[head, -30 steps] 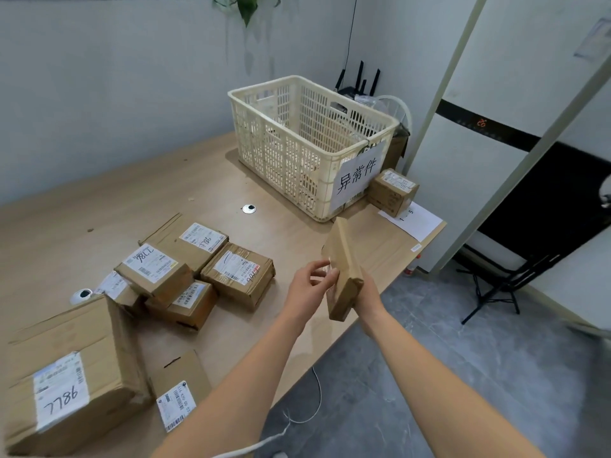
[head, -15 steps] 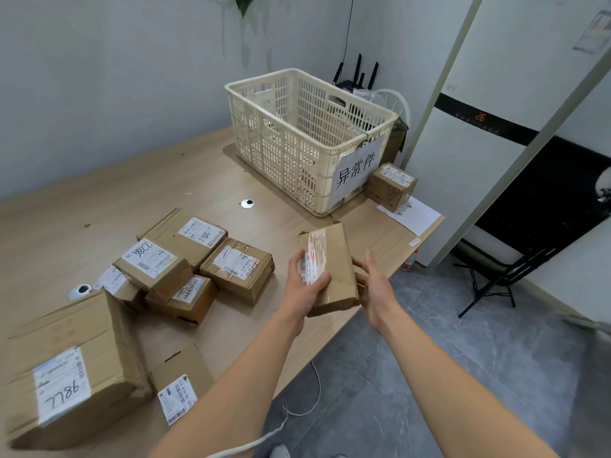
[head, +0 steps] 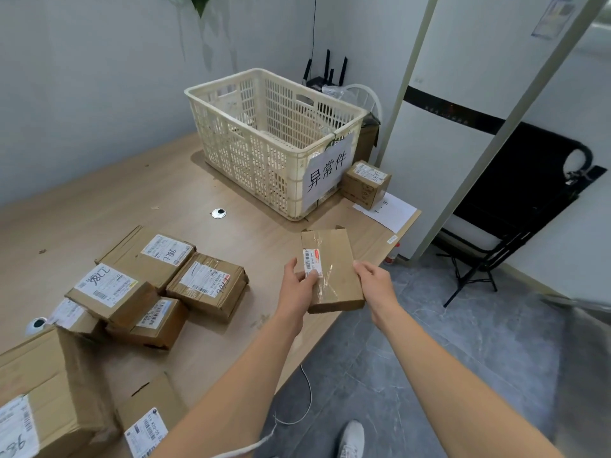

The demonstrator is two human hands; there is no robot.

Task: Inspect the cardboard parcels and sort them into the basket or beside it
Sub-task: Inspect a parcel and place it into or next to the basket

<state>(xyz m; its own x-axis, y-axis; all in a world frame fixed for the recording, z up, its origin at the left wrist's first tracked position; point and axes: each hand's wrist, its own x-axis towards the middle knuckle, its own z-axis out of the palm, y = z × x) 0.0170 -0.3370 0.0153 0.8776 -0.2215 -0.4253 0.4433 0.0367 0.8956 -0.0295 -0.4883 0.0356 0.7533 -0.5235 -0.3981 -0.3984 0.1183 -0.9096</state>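
**Centre of frame.** You held the flat parcel (head: pixel 334 276) level over the edge of the table (head: pixel 132 193), with its label (head: pixel 312 262) facing up. Your left hand (head: pixel 297 289) gripped the lower-left edge, thumb lying over the label's lower end. Your right hand (head: pixel 375 285) clasped the right edge. The basket (head: pixel 231 94) stood at upper centre, with one small box (head: pixel 365 183) just beside it on its right. The step appeared to be inspection. It called for a thumb clear of the barcode, a slow turn past each face and the taped seam, and a firm two-handed hold.
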